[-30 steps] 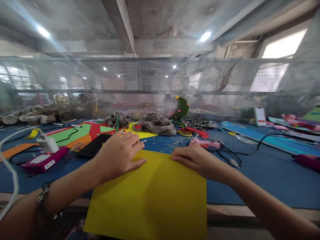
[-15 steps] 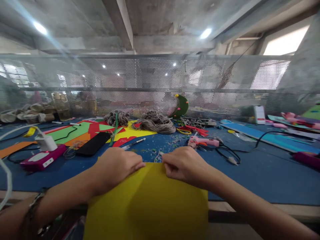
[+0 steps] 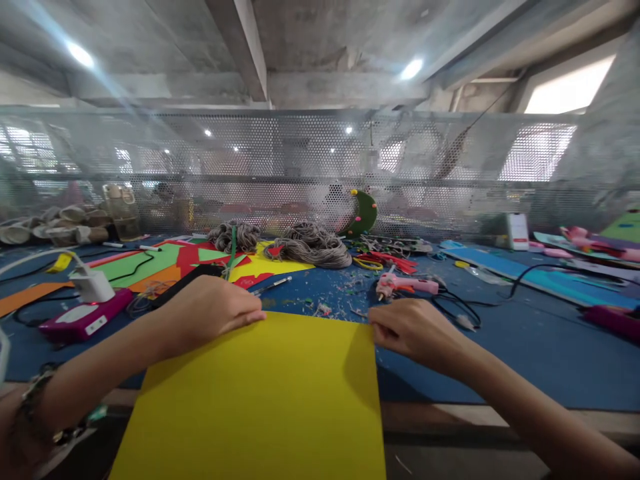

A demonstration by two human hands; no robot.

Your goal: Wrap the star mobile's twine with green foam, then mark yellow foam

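Note:
A large yellow sheet [image 3: 260,400] hangs over the near edge of the blue table, its far edge lifted toward the middle of the view. My left hand [image 3: 215,307] pinches that far edge left of centre, fingers closed. At the far right corner, my right hand [image 3: 410,327] is closed on the sheet, with thumb and fingers pressed together. A pen [image 3: 273,285] lies just beyond the sheet. Behind my right hand rests a pink glue gun [image 3: 407,283] with a black cord. My left hand partly hides a black phone-like slab [image 3: 175,288].
Grey cord bundles [image 3: 313,245] lie at the back beside a green crescent [image 3: 365,213] with coloured dots. Coloured sheets [image 3: 140,265] and a purple power strip [image 3: 87,317] are at left. Scissors [image 3: 367,263], a blue strip [image 3: 530,270] and a phone [image 3: 517,231] stand or lie rightward.
My hands have moved apart along the sheet's far edge, the right one outward to the corner and the left one leftward. The sheet has shifted left and lies flatter.

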